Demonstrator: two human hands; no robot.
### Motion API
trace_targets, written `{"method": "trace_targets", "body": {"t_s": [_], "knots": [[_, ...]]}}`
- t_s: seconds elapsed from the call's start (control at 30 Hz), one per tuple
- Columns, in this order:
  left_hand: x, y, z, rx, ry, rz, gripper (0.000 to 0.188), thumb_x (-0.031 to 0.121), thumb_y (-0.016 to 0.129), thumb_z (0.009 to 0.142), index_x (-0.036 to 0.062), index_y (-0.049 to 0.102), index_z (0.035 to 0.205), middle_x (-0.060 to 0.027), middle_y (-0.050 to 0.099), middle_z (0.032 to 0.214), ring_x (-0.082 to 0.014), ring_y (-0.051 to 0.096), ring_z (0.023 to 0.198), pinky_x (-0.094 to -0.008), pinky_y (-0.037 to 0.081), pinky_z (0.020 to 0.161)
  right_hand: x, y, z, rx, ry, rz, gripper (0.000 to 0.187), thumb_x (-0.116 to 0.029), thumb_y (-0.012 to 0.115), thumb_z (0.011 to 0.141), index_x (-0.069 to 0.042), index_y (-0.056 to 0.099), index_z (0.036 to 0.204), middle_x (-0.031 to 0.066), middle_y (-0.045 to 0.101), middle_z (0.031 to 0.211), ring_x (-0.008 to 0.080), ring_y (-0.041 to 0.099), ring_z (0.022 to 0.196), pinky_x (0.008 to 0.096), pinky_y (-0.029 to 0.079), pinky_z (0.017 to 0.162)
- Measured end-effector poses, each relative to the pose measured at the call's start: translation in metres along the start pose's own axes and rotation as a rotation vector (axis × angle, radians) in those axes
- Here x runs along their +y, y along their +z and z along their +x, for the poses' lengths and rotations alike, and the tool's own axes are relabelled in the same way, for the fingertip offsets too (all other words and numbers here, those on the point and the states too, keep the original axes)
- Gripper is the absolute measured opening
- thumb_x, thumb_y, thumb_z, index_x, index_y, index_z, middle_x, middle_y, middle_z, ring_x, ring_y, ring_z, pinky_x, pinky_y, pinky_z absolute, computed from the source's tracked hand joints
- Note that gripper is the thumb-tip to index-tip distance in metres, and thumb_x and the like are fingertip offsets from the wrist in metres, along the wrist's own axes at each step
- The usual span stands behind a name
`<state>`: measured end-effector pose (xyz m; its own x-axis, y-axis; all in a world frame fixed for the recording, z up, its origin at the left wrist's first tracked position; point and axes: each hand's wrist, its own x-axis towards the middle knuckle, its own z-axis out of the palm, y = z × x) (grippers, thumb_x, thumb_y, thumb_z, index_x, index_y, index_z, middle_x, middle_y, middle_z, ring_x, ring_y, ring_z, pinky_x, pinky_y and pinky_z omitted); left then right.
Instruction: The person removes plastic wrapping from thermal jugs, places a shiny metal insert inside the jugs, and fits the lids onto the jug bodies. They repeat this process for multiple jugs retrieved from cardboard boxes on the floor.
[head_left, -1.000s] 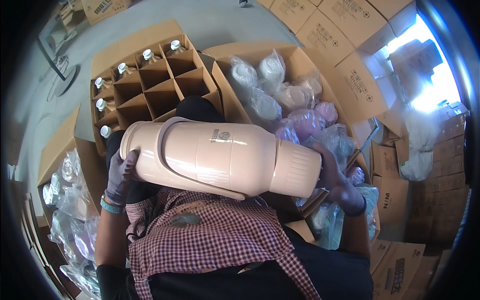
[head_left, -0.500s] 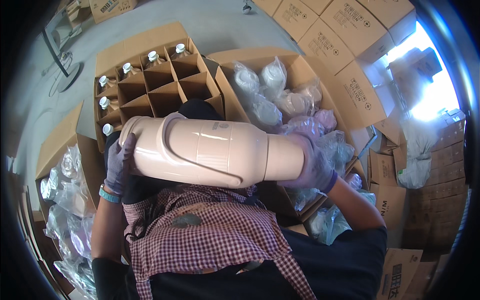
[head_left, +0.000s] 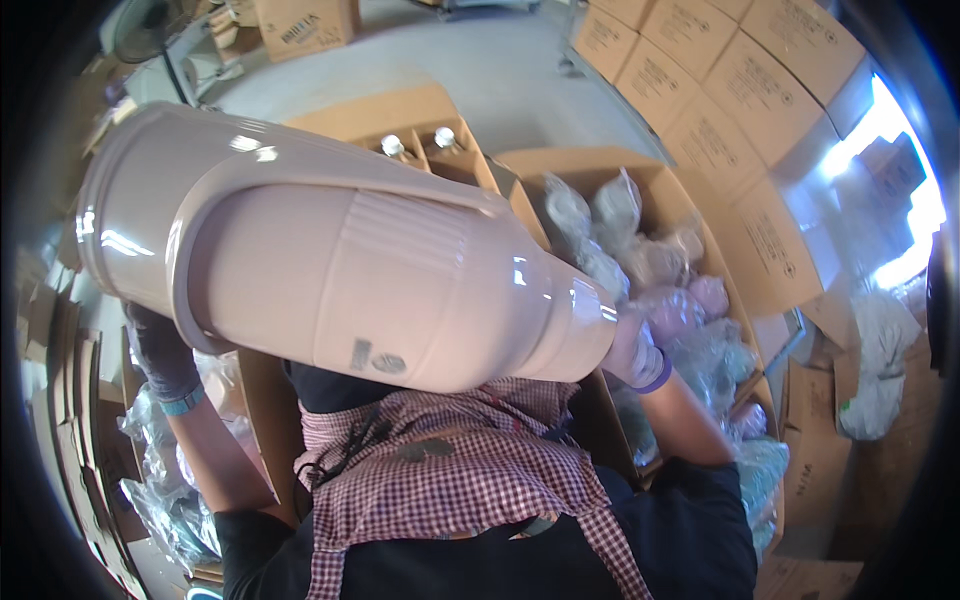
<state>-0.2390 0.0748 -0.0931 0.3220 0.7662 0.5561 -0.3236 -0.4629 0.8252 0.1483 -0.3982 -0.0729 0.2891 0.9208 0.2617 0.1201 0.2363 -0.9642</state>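
A large glossy pinkish-beige thermos flask with a carrying handle lies tilted across the view, lifted close to the camera. Its wide base is at upper left and its narrower cap end points right. My left hand, in a grey glove, supports the base end from below; its fingertips are hidden behind the flask. Around the cap end, my right hand, also gloved, is closed, with its fingers partly out of sight.
Behind the flask is a divided carton with white-capped bottles. To the right, an open carton holds several plastic-wrapped items. More wrapped items sit at lower left. Stacked cartons stand at upper right.
The flask has come up much closer to the camera and turned about its length; its handle now lies along the far upper side. Both hands have stayed on its ends.
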Motion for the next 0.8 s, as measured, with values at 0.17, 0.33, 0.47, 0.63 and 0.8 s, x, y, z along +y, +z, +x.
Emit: {"method": "trace_targets", "body": {"t_s": [0.17,0.33,0.47,0.63,0.8], "knots": [[-0.009,-0.012,-0.009,0.098,-0.09,-0.161,0.061,0.038,0.048,0.108,0.007,0.032,0.158,-0.0157,0.043,0.157,-0.0306,0.046,0.142,-0.0491,0.04,0.118,-0.016,0.011,0.052,0.247,-0.436,-0.502,0.103,-0.075,0.057,0.083,0.007,0.043,0.145,0.0168,0.056,0.126,0.0282,0.057,0.112,0.0439,0.044,0.101],[-0.006,-0.009,-0.034,0.249,-0.071,-0.113,0.054,0.022,0.064,0.099,-0.0036,0.043,0.142,-0.0162,0.067,0.13,-0.0268,0.068,0.113,-0.0364,0.057,0.094,0.045,0.002,0.048,-0.317,-0.097,-0.213,0.066,-0.025,0.054,0.106,-0.004,0.023,0.159,0.0154,0.03,0.163,0.0255,0.035,0.148,0.0487,0.019,0.124],[-0.009,0.0,-0.052,0.207,-0.215,-0.361,0.057,0.038,0.053,0.106,0.0051,0.042,0.151,-0.0132,0.052,0.15,-0.0288,0.051,0.135,-0.0464,0.04,0.115,0.018,0.04,0.059,0.118,-0.412,-0.18,0.116,-0.059,0.086,0.072,-0.006,0.028,0.157,0.0238,0.034,0.158,0.0318,0.04,0.144,0.0495,0.033,0.117],[0.011,0.032,-0.037,0.113,-0.175,-0.477,0.055,0.039,0.058,0.105,0.0018,0.048,0.144,-0.0133,0.056,0.142,-0.0309,0.053,0.134,-0.043,0.048,0.108,0.042,0.056,0.068,0.4,-0.228,-0.26,0.098,-0.054,0.088,0.073,-0.003,0.044,0.144,0.0191,0.064,0.12,0.0321,0.064,0.111,0.0415,0.05,0.097],[0.056,0.046,0.008,-0.08,0.038,-0.004,0.059,0.036,0.078,0.09,-0.007,0.061,0.128,-0.0165,0.061,0.128,-0.0267,0.06,0.12,-0.0392,0.051,0.101,0.064,0.043,0.085,0.321,-0.123,-0.681,0.091,-0.038,0.086,0.082,0.001,0.038,0.149,0.0235,0.051,0.136,0.0377,0.058,0.122,0.0416,0.05,0.101]]}}
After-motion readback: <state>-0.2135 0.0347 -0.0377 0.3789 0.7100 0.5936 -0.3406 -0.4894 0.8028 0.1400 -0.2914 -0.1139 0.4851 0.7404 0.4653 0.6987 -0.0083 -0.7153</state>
